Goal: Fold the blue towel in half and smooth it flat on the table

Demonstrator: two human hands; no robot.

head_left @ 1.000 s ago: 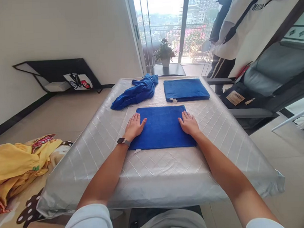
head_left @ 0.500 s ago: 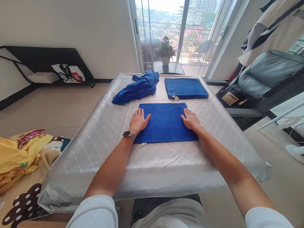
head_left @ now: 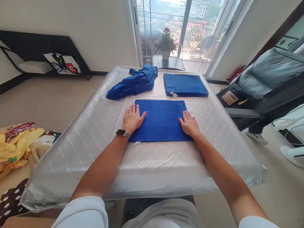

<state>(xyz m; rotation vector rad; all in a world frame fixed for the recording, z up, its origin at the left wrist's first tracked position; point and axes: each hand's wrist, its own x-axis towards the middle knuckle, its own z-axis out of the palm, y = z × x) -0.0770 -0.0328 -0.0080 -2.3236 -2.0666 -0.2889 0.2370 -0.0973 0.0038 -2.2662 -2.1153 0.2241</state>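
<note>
A blue towel (head_left: pixel 160 122), folded into a flat rectangle, lies on the silver-covered table (head_left: pixel 154 161) in front of me. A small white tag sticks out at its near left edge. My left hand (head_left: pixel 133 119), with a watch on the wrist, lies flat on the towel's left edge, fingers spread. On the right edge rests my right hand (head_left: pixel 189 123), palm down with its fingers stretched out. Farther back on the right is a neat stack of folded blue towels (head_left: pixel 185 84). A crumpled blue towel (head_left: pixel 134 82) lies at the back left.
A potted plant (head_left: pixel 165 45) stands on a chair beyond the table, before the glass door. To the right is an armchair (head_left: pixel 262 84) with a grey cushion and a bag; part of a person shows behind it. Yellow cloths (head_left: pixel 14 146) lie at the left.
My view has shifted slightly. Both hands stay at the towel's side edges, the left fingers a little more spread. At the right, the person has moved behind the armchair.
</note>
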